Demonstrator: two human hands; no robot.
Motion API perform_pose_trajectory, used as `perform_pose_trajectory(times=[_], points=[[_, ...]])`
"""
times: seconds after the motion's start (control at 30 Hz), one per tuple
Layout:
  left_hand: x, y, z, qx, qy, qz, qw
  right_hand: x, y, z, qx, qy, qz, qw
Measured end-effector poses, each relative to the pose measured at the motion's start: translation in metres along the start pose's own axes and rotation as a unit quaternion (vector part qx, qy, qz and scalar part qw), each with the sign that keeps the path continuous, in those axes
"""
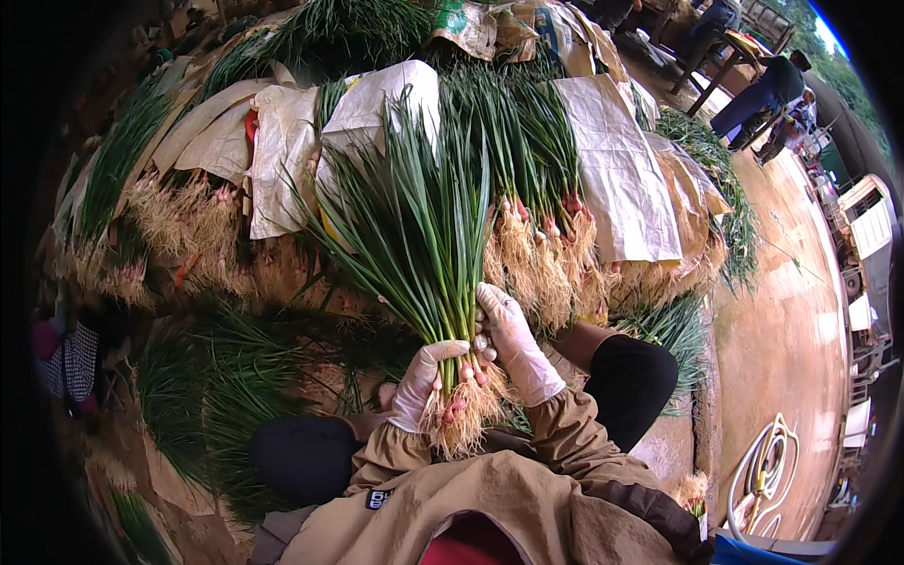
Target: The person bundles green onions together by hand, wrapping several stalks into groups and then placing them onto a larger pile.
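Upright in front of me stands a bunch of green garlic [424, 235], with long flat leaves fanning upward, pinkish bulbs and a tangle of pale roots at the bottom. My left hand [426, 381], in a thin whitish glove, is closed round the stems just above the bulbs, its thumb across the front. On the other side my right hand [513, 339], gloved alike, grips the same stems slightly higher, its fingers curled against them. The roots hang below both hands, close to my jacket. Parts of the fingers are hidden behind the stems.
A heap of more green garlic [541, 254] rises ahead, roots facing me, partly covered by white sacks [617, 174]. Loose greens [250, 395] lie at my left. A coiled hose [765, 471] rests on the wet floor at right. People [767, 94] stand at the far right.
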State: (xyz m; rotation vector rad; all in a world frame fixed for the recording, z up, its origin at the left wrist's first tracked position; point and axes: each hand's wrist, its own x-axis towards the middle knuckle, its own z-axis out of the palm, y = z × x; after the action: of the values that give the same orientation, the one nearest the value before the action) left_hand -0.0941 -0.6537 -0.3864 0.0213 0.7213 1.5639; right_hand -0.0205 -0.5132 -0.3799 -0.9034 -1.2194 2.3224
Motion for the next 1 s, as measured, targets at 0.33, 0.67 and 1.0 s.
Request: perform_pose_trajectory(times=[0.33, 0.67, 1.0], points=[[0.009, 0.000, -0.004, -0.219, -0.310, 0.129, 0.916, 0.003, -0.004, -0.026, -0.729, -0.305, 0.054, 0.611], [0.027, -0.002, 0.000, -0.222, -0.290, 0.130, 0.922, 0.155, -0.126, -0.060, -0.759, 0.201, -0.165, 0.597], [0.010, 0.005, 0.030, -0.135, -0.097, 0.138, 0.976, 0.079, -0.118, -0.078, -0.296, -0.022, -0.100, 0.950]])
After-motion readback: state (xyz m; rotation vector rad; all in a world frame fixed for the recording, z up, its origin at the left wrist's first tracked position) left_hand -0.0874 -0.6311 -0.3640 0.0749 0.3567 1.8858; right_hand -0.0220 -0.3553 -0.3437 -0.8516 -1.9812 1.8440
